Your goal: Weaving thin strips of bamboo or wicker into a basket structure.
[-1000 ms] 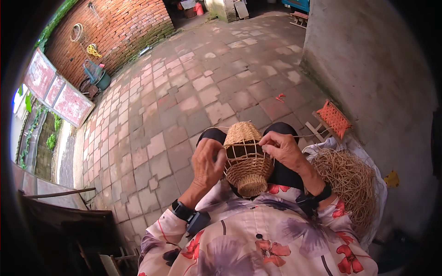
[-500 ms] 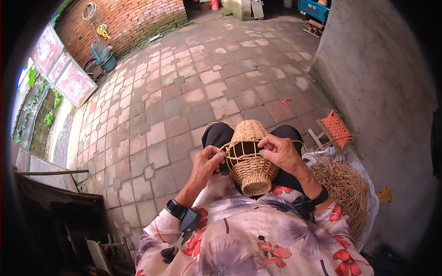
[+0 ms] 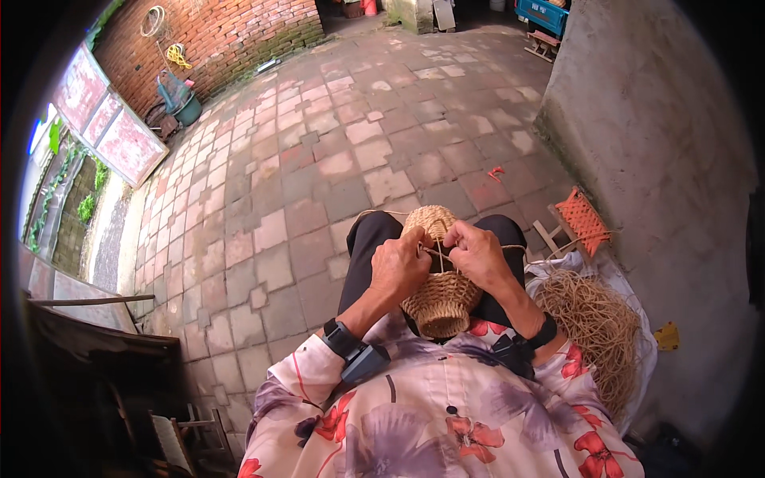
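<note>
A woven straw basket (image 3: 441, 307) lies in my lap between my dark-trousered knees, its base toward me and a band of open stakes across its middle. My left hand (image 3: 398, 267) pinches a cord (image 3: 428, 252) at the upper left of that band, fingertips partly hidden. My right hand (image 3: 476, 253) is closed at the same strand just right of it, over the stakes. A long strand trails from the basket toward the coiled tan cord (image 3: 590, 338) in a white sack (image 3: 644, 319) at my right.
A stool with orange woven seat (image 3: 580, 219) stands by the grey wall (image 3: 653, 159) at right. Paving (image 3: 319, 175) stretches ahead to a brick wall (image 3: 207, 32) with a green bucket (image 3: 187, 111). A dark chair (image 3: 191, 438) is at lower left, a metal gate (image 3: 103, 119) at left.
My left hand has moved up and rightward from the basket's left side to the middle strands. My right hand has shifted slightly, so both hands are now close together.
</note>
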`<action>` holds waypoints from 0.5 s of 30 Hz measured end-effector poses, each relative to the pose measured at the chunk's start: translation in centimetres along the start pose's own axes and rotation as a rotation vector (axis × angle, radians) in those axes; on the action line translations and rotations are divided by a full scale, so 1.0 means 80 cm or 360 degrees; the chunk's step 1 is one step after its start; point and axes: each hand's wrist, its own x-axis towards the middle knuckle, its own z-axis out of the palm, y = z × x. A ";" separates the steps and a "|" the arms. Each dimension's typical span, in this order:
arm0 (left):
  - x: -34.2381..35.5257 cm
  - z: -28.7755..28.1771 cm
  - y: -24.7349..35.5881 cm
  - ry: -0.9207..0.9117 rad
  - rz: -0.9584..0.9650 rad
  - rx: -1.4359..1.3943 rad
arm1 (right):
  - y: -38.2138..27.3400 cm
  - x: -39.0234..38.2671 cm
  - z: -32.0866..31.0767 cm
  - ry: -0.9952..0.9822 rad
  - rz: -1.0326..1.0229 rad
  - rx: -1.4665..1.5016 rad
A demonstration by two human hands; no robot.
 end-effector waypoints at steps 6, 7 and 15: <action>0.000 -0.023 -0.003 -0.0219 -0.0064 -0.0365 | 0.006 -0.008 -0.002 0.0091 0.0053 0.0151; -0.005 -0.023 -0.007 -0.0201 -0.0094 -0.0437 | 0.007 -0.007 -0.002 0.0077 0.0053 0.0139; -0.057 -0.026 -0.039 0.0111 -0.0211 -0.0217 | 0.008 -0.005 -0.005 0.0097 -0.0090 0.0223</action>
